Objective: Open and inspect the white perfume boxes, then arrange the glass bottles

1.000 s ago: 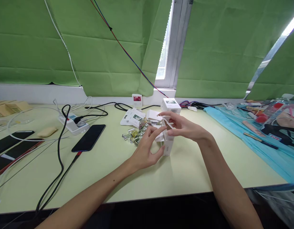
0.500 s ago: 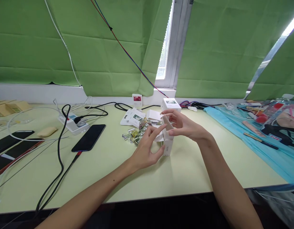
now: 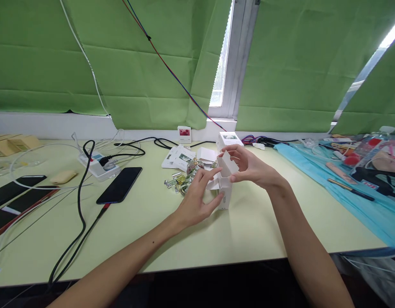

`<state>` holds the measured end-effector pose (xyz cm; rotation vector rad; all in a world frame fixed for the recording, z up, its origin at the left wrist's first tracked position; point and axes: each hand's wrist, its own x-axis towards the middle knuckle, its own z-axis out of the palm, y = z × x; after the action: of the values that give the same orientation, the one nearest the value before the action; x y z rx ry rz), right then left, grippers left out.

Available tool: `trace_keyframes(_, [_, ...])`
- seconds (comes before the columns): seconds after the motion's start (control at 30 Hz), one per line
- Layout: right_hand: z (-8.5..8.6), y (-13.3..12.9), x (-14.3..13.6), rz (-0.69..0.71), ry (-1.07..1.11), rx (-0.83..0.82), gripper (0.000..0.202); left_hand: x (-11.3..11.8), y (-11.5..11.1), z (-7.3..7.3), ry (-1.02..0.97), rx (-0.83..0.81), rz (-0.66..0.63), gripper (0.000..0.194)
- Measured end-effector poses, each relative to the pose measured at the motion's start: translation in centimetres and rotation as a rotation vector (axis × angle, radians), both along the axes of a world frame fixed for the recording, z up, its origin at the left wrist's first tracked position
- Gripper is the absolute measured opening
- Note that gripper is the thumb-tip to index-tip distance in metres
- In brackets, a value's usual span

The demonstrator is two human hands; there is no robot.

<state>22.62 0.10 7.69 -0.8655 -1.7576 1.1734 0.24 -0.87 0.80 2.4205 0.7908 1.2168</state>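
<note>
Hands both on small white carton standing upright on pale green bench, centre of view. Left hand grips carton's side, fingers up at open top flaps. Right hand pinches raised lid flap between thumb and fingers. Cluster of small glass bottles just left of carton; second white box behind it. Black phone well apart to left.

A small white carton is stood upright on the pale green table, near its middle. Its top flaps are opened upward.
</note>
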Motion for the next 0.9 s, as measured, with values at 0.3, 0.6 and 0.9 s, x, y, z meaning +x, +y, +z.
trace_keyframes(0.3, [-0.25, 0.20, 0.49, -0.065, -0.073, 0.004, 0.074, -0.04, 0.09, -0.23, -0.001, -0.009, 0.028, 0.057])
trace_keyframes(0.6, [-0.27, 0.16, 0.76, -0.096, -0.117, 0.003, 0.074, 0.03, 0.08, -0.03, 0.001, -0.006, 0.026, 0.053])
trace_keyframes(0.9, [-0.55, 0.36, 0.94, -0.109, -0.165, 0.043, 0.069, -0.05, 0.09, -0.06, 0.004, 0.007, 0.030, 0.048])
